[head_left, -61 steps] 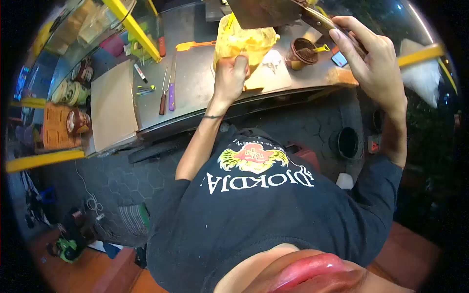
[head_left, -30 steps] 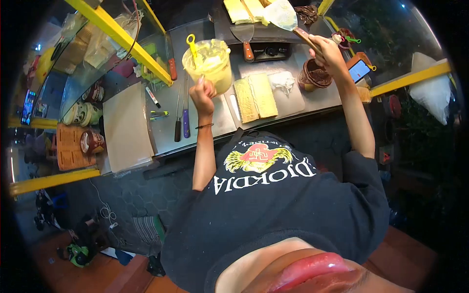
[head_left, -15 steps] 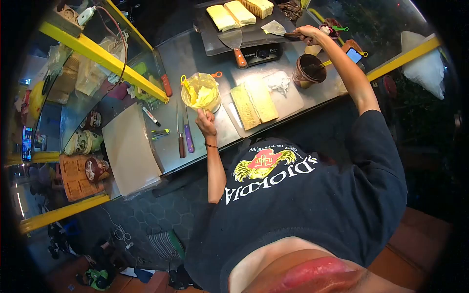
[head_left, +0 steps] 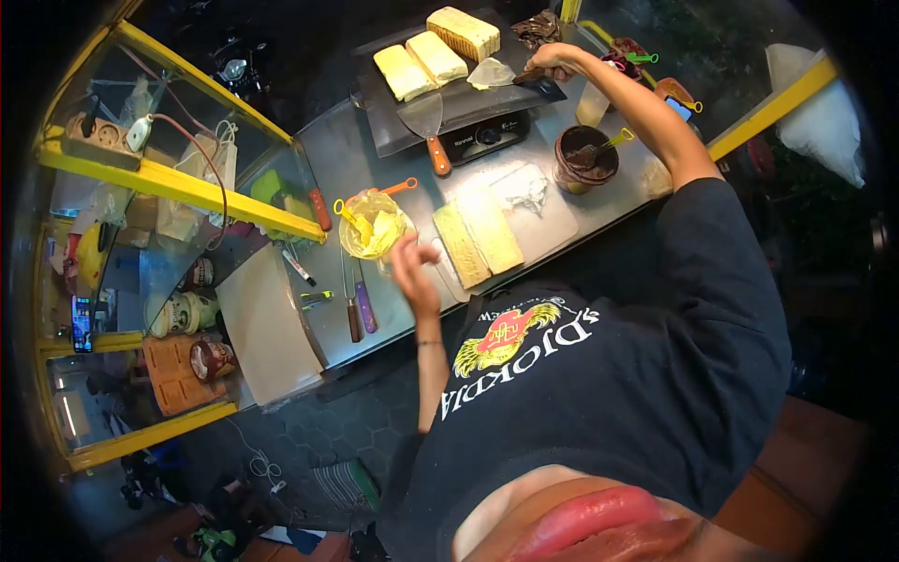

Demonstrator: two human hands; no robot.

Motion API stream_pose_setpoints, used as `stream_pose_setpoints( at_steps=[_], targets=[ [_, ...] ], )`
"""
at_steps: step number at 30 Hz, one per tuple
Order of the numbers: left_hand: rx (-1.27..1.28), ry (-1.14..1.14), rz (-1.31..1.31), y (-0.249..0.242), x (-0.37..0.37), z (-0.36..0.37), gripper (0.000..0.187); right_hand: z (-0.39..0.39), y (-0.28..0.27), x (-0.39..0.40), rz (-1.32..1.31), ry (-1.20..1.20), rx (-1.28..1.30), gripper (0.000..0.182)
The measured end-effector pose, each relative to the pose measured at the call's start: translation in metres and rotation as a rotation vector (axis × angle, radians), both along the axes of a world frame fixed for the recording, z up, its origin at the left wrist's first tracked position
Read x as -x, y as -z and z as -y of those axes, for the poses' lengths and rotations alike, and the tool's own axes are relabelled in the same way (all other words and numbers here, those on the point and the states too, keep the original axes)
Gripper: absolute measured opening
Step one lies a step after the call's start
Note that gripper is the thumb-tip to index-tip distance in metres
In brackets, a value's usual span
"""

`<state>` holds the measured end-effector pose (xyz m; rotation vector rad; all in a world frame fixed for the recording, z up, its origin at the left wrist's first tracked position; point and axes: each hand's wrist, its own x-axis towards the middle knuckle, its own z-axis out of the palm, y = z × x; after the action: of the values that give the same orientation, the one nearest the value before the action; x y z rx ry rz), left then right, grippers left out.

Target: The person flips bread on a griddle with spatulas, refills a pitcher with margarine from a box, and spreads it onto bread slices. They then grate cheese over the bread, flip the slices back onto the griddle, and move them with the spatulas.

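Note:
My right hand (head_left: 551, 62) grips the dark handle of a scraper (head_left: 492, 74). Its metal blade, with pale yellow spread on it, is above the right part of the black griddle (head_left: 389, 139), beside the yellow-coated bread (head_left: 421, 64). A second scraper (head_left: 438, 155) with an orange-brown handle rests at the griddle's front edge. My left hand (head_left: 412, 269), fingers apart and slightly blurred, is just in front of the tub of yellow spread (head_left: 375, 225) and holds nothing. Beside it, two bread slabs (head_left: 478, 234) lie on a white cutting board (head_left: 552, 221).
A brown tub of dark spread (head_left: 585, 159) stands right of the board, with a yellow-handled utensil in it. Two long-handled tools (head_left: 363, 304) and a marker (head_left: 300, 267) lie left. A yellow-framed glass case (head_left: 197, 192) borders the counter at left.
My left hand has let go of the tub of yellow spread and drawn back towards me, fingers loosening. The right hand still holds the scraper at the griddle. The whole view has shifted.

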<state>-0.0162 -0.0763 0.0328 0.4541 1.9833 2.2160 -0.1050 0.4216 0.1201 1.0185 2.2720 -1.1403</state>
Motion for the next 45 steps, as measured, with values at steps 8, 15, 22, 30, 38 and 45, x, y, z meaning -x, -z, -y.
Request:
stream_pose_setpoints(
  at_steps=[8, 15, 22, 30, 38, 45],
  targets=[
    [-0.442, 0.093, 0.749, 0.008, 0.077, -0.122, 0.057, -0.047, -0.057, 0.002, -0.269, -0.046, 0.079, 0.022],
    [-0.025, 0.237, 0.465, -0.022, 0.071, -0.143, 0.036, -0.090, -0.060, 0.110, -0.384, 0.018, 0.314, 0.024],
    [0.066, 0.168, 0.113, -0.035, 0.045, -0.224, 0.039, -0.079, -0.057, 0.139, -0.125, -0.175, -0.212, 0.030],
    [0.419, -0.041, -0.247, -0.026, 0.075, -0.261, 0.043, -0.088, -0.067, 0.037, -0.146, -0.208, -0.147, 0.029],
    [0.654, -0.012, -0.262, -0.045, 0.109, -0.267, 0.043, -0.076, -0.040, 0.121, -0.399, -0.034, -0.202, 0.031],
    [0.596, -0.057, -0.332, -0.045, 0.108, -0.265, 0.044, -0.087, -0.030, 0.056, -0.153, -0.414, -0.374, 0.032]
  ],
)
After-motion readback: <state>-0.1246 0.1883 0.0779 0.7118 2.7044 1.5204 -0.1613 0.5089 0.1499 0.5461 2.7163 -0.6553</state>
